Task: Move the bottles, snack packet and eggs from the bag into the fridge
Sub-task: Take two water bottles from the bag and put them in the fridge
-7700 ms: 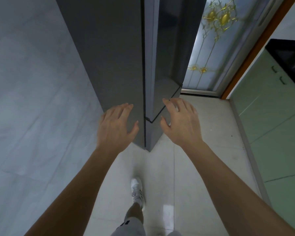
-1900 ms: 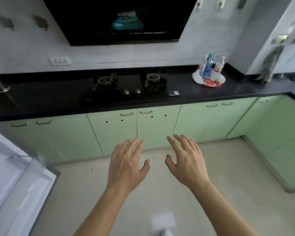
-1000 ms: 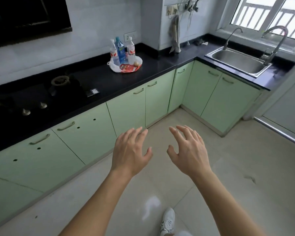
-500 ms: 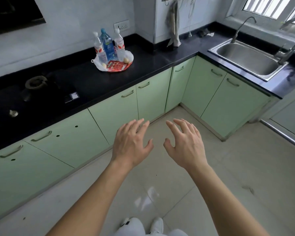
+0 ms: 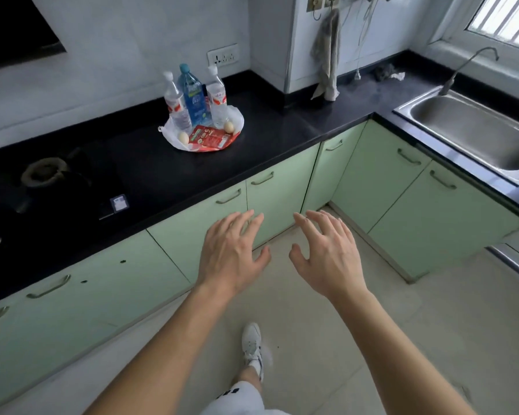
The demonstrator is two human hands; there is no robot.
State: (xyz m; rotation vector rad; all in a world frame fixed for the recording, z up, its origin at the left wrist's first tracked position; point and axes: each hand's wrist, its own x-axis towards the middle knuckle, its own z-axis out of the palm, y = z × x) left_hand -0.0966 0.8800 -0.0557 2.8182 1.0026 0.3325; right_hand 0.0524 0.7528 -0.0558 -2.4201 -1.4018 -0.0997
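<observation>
A gas burner sits at the left of the black countertop. Further along, set back from the counter's front edge, a flattened white bag holds three upright bottles, a red snack packet and two eggs. The left hand and right hand hover empty, fingers spread, above open tiled floor. A steel sink lies at right.
</observation>
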